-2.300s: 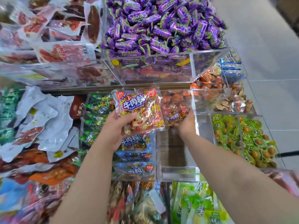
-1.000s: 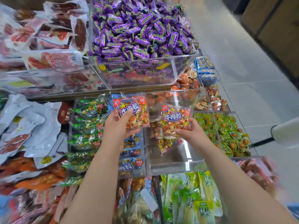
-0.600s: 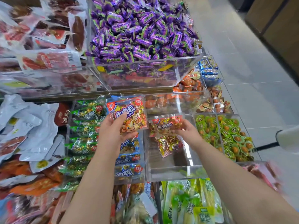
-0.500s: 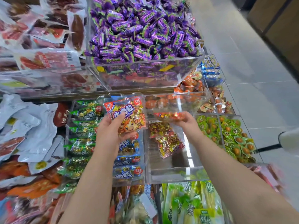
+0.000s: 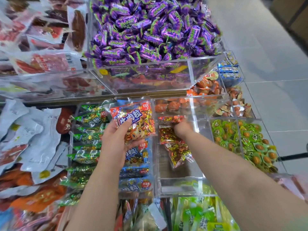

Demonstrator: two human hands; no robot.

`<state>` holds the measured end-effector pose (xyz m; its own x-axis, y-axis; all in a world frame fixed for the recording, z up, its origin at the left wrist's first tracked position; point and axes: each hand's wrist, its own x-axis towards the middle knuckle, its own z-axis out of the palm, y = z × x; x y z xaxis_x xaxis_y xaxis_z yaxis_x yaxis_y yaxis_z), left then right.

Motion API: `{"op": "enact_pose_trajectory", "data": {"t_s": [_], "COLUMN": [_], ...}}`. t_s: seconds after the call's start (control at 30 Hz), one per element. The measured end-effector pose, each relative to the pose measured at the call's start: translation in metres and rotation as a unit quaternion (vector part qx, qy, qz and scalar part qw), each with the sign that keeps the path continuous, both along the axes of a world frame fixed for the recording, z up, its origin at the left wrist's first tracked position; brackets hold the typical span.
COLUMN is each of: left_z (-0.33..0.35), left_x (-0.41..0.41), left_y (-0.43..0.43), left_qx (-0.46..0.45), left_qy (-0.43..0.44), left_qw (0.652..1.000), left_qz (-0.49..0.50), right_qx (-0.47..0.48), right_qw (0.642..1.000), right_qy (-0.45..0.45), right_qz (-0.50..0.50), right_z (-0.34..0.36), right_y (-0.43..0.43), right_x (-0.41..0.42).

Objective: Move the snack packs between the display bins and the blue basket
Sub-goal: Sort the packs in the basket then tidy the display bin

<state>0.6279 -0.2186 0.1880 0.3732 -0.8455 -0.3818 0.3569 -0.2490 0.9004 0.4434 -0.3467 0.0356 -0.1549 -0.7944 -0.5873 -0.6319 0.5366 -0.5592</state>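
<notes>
Left of the right hand (image 5: pixel 182 129), its grip hidden, the left hand (image 5: pixel 116 140) clasps a beef-cube pack (image 5: pixel 137 114) low down; seemingly light, crinkly, slippery.

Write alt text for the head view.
The left hand holds a red beef-cube pack above a bin of blue packs; right hand touches another red pack at the back of a clear bin, its grip hidden. Purple candies heaped above.

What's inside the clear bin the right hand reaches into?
Inside the clear bin: a few red-and-gold snack packs toward the back, bare floor in front. The right hand covers part of them, so its grip cannot be seen.
</notes>
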Motion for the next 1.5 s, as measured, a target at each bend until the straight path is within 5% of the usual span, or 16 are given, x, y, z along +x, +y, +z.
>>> {"op": "enact_pose_trajectory", "data": {"t_s": [0.13, 0.43, 0.6, 0.73, 0.83, 0.9, 0.97, 1.07, 1.13, 1.17, 1.23, 1.33, 1.5], "left_z": [-0.001, -0.001, 0.001, 0.002, 0.002, 0.002, 0.002, 0.003, 0.002, 0.002, 0.001, 0.000, -0.001], "left_x": [-0.003, -0.003, -0.003, -0.002, -0.001, -0.002, -0.002, -0.001, -0.001, -0.001, 0.000, 0.000, 0.001], "left_y": [-0.001, -0.001, 0.000, 0.001, 0.001, 0.001, 0.000, -0.001, -0.001, -0.001, -0.002, -0.002, -0.002], "left_qx": [0.003, 0.005, 0.001, -0.002, -0.003, -0.002, -0.003, -0.003, -0.004, -0.003, 0.000, 0.002, -0.002], "left_qy": [-0.002, 0.023, 0.032, 0.034, 0.033, 0.033, 0.034, 0.034, 0.033, 0.033, 0.030, 0.031, 0.032], "left_qw": [1.000, 1.000, 0.999, 0.999, 0.999, 0.999, 0.999, 0.999, 0.999, 0.999, 0.999, 0.999, 0.999], "left_qz": [-0.010, -0.007, -0.012, -0.019, -0.020, -0.020, -0.021, -0.023, -0.023, -0.022, -0.021, -0.020, -0.025], "right_qx": [0.000, 0.196, 0.251, 0.151, 0.131, 0.123, 0.122, 0.114, 0.043, -0.007, -0.084, -0.122, -0.120], "right_qw": [0.994, 0.977, 0.945, 0.862, 0.703, 0.660, 0.716, 0.863, 0.971, 0.995, 0.996, 0.988, 0.987], "right_qy": [-0.016, 0.034, -0.180, -0.387, -0.538, -0.575, -0.540, -0.396, -0.193, -0.071, 0.004, -0.094, -0.101], "right_qz": [-0.107, 0.076, -0.112, -0.290, -0.446, -0.468, -0.425, -0.293, -0.136, -0.066, 0.003, 0.030, 0.034], "right_z": [0.006, 0.022, 0.028, 0.032, 0.033, 0.035, 0.036, 0.033, 0.025, 0.020, 0.011, -0.002, -0.004], "right_y": [0.009, 0.055, 0.065, 0.055, 0.042, 0.037, 0.032, 0.030, 0.026, 0.025, 0.026, 0.031, 0.033], "right_x": [-0.016, -0.053, -0.032, -0.026, -0.036, -0.034, -0.026, -0.014, -0.013, -0.014, -0.017, -0.022, -0.026]}}
